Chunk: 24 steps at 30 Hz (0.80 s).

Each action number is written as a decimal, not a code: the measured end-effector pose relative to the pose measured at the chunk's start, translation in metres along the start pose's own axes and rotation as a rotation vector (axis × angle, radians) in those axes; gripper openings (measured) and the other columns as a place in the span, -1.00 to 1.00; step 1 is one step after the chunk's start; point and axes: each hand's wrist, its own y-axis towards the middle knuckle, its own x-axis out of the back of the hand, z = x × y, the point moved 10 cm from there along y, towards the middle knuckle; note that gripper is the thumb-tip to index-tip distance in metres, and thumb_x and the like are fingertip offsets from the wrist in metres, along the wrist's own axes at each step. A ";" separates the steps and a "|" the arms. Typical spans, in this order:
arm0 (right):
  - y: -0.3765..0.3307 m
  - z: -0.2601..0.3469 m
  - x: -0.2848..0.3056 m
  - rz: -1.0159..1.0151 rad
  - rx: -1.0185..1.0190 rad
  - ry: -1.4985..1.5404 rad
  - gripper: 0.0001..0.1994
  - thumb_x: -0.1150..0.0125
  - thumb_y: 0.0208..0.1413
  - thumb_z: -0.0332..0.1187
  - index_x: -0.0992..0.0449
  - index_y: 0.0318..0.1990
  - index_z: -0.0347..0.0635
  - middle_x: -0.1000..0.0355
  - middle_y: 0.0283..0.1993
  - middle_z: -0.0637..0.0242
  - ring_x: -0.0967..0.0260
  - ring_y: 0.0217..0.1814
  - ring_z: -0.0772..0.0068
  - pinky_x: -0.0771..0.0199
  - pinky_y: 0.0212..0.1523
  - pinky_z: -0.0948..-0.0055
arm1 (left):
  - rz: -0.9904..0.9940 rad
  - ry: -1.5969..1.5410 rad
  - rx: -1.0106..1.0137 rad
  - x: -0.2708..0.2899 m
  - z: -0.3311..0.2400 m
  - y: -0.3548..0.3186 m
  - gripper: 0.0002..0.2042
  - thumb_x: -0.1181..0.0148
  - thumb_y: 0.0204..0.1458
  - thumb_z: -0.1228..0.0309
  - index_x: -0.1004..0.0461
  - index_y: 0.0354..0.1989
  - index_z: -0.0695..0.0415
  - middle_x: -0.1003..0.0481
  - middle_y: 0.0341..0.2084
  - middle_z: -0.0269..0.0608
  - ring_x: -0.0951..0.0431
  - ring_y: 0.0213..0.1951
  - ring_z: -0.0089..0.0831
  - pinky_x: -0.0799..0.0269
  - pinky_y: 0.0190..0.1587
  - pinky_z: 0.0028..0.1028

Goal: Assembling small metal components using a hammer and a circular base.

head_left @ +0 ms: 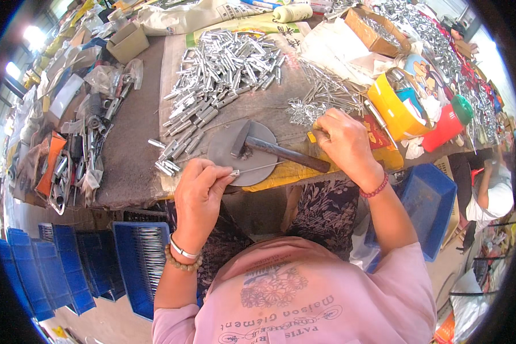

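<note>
My left hand [199, 186] pinches the end of a thin metal rod [260, 168], with a small silver piece at the fingertips. The rod points right, over the edge of a round grey metal plate [221, 143]. On that plate rests a hammer [281, 152], its dark handle reaching right toward my other hand. My right hand [347, 143] hovers beside a heap of small silver parts [304, 112], its fingers curled together; what they hold, if anything, is hidden. Behind the plate lies a large pile of silver metal tubes [223, 63].
Thin rods [332, 86] lie beyond my right hand, near a yellow container [393, 109] and a red bottle with a green cap [447, 123]. Tools and bags crowd the left. Blue bins [135, 229] stand below the table; another person [493, 189] is at far right.
</note>
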 end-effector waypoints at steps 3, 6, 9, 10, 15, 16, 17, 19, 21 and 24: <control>0.002 0.000 -0.002 -0.008 0.022 -0.032 -0.93 -0.40 0.12 -0.47 -0.59 -0.30 -0.17 -0.55 -0.21 0.19 -0.61 -0.09 0.02 -0.66 -0.08 0.06 | -0.004 0.005 -0.004 0.001 0.000 0.000 -0.85 -0.50 0.10 0.61 -0.71 -0.16 0.22 -0.54 -0.28 -0.12 -0.60 -0.21 -0.21 -0.51 -0.12 -0.36; 0.001 -0.004 -0.003 0.014 0.005 -0.032 -0.93 -0.39 0.13 -0.48 -0.59 -0.29 -0.16 -0.54 -0.22 0.18 -0.61 -0.09 0.01 -0.66 -0.08 0.06 | -0.014 0.003 -0.056 0.000 -0.002 0.002 -0.83 -0.50 0.09 0.62 -0.71 -0.16 0.21 -0.54 -0.27 -0.13 -0.60 -0.21 -0.19 -0.51 -0.13 -0.35; 0.002 -0.003 -0.005 0.049 0.013 -0.037 -0.93 -0.39 0.14 -0.47 -0.60 -0.27 -0.16 -0.54 -0.22 0.17 -0.61 -0.09 -0.01 -0.66 -0.07 0.04 | -0.017 -0.016 -0.053 -0.001 0.001 -0.001 -0.83 -0.50 0.08 0.62 -0.71 -0.16 0.20 -0.55 -0.27 -0.13 -0.60 -0.21 -0.18 -0.52 -0.13 -0.34; 0.002 0.000 -0.005 0.063 0.044 -0.046 -0.92 -0.39 0.14 -0.46 -0.60 -0.25 -0.17 -0.54 -0.22 0.16 -0.61 -0.08 -0.02 -0.66 -0.06 0.03 | -0.017 -0.017 -0.052 -0.001 0.001 -0.001 -0.83 -0.50 0.08 0.62 -0.71 -0.16 0.20 -0.55 -0.27 -0.13 -0.60 -0.21 -0.18 -0.52 -0.13 -0.34; 0.017 0.000 -0.012 0.124 0.044 -0.095 -0.91 -0.39 0.14 -0.44 -0.61 -0.23 -0.19 -0.55 -0.21 0.14 -0.61 -0.06 -0.07 -0.65 -0.02 0.01 | -0.012 0.033 -0.039 0.002 -0.001 -0.001 -0.83 -0.50 0.09 0.62 -0.72 -0.16 0.19 -0.55 -0.27 -0.13 -0.61 -0.20 -0.19 -0.54 -0.12 -0.33; 0.018 -0.001 -0.015 0.146 0.039 -0.120 -0.91 -0.39 0.13 -0.44 -0.61 -0.23 -0.19 -0.55 -0.20 0.13 -0.60 -0.05 -0.09 -0.64 -0.01 0.00 | -0.012 0.035 -0.033 0.002 0.000 0.000 -0.83 -0.50 0.09 0.62 -0.72 -0.16 0.19 -0.55 -0.27 -0.13 -0.61 -0.20 -0.19 -0.54 -0.12 -0.33; 0.018 0.001 -0.014 0.149 0.043 -0.116 -0.91 -0.39 0.13 -0.44 -0.61 -0.23 -0.19 -0.55 -0.20 0.13 -0.60 -0.05 -0.09 -0.64 -0.01 0.00 | -0.011 0.018 -0.045 0.000 -0.001 0.000 -0.83 -0.50 0.09 0.62 -0.72 -0.15 0.19 -0.56 -0.27 -0.13 -0.61 -0.20 -0.19 -0.54 -0.12 -0.34; 0.021 0.007 -0.010 0.130 0.035 -0.100 -0.91 -0.36 0.12 -0.48 -0.60 -0.23 -0.22 -0.58 -0.20 0.10 -0.61 -0.09 -0.11 -0.65 -0.04 0.02 | -0.019 0.016 -0.045 0.000 0.003 0.000 -0.83 -0.50 0.08 0.62 -0.72 -0.15 0.19 -0.56 -0.26 -0.13 -0.62 -0.20 -0.19 -0.54 -0.12 -0.34; 0.023 0.018 -0.007 0.123 -0.013 0.060 -0.90 -0.35 0.11 -0.50 -0.58 -0.23 -0.24 -0.59 -0.21 0.08 -0.62 -0.13 -0.11 -0.65 -0.07 0.06 | -0.021 0.009 -0.060 -0.001 0.003 -0.001 -0.82 -0.51 0.07 0.62 -0.72 -0.15 0.19 -0.56 -0.26 -0.13 -0.62 -0.20 -0.18 -0.54 -0.12 -0.34; 0.018 0.053 -0.002 0.109 -0.079 0.369 -0.87 -0.35 0.11 -0.60 -0.58 -0.19 -0.29 -0.61 -0.27 0.11 -0.65 -0.25 0.10 -0.65 -0.17 0.24 | -0.024 0.031 -0.057 0.001 0.003 -0.002 -0.81 -0.52 0.06 0.61 -0.73 -0.16 0.18 -0.57 -0.27 -0.14 -0.62 -0.19 -0.17 -0.56 -0.12 -0.32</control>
